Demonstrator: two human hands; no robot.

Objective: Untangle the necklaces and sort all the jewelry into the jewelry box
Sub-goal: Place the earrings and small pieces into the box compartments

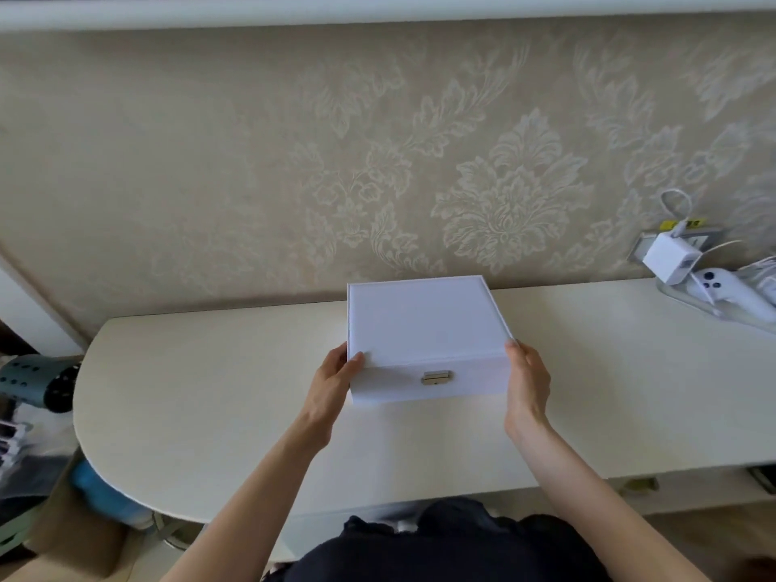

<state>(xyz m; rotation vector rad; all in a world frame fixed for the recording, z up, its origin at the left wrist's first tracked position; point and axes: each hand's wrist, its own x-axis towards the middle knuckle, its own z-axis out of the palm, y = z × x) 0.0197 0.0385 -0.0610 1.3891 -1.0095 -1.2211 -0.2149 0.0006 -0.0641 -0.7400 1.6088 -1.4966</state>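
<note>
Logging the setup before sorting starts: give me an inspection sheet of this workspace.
Surface: cream table, rounded left end.
Job's things: white jewelry box, lid down, latch facing the person; necklaces: nothing seen.
Clutter: white controller at far right.
Hands: left hand and right hand hold the box's front corners.
Cables: white cable looping from a wall charger.
Surroundings: patterned wallpaper; teal object left of table.

Head view – forward and down, close over table (pixel 252 392), facing wall (pixel 210 161)
</note>
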